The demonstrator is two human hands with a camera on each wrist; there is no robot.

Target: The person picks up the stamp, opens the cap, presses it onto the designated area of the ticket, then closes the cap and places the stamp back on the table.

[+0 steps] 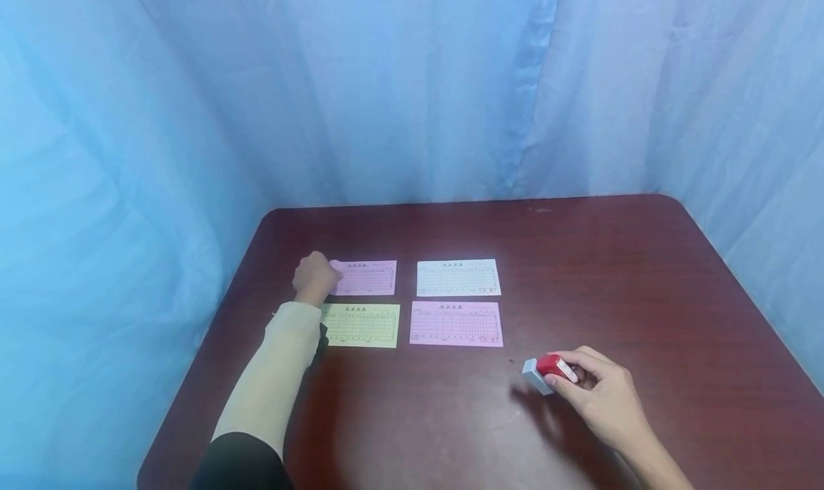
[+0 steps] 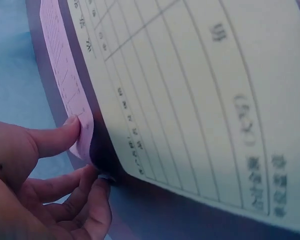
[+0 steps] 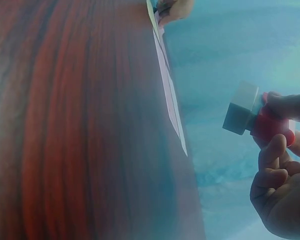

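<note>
My left hand [image 1: 313, 277] is at the left end of the far pink form slip [image 1: 367, 279]. In the left wrist view its thumb lies on the slip's lifted, bent edge with the fingers beneath, pinching it. A yellow-green form slip [image 1: 363, 325] lies just nearer, partly behind the sleeve. My right hand [image 1: 608, 400] grips a stamp with a red handle [image 1: 550, 365] and a pale block-shaped end [image 3: 241, 107]. It holds the stamp tilted above the table, right of the slips. What covers the block's face, if anything, I cannot tell.
To the right of the first two slips lie a white form slip [image 1: 458, 277] and a nearer pink form slip [image 1: 455, 323], each with a small red mark at its lower right. The dark red-brown table [image 1: 592, 275] has blue curtains [image 1: 412, 96] around it.
</note>
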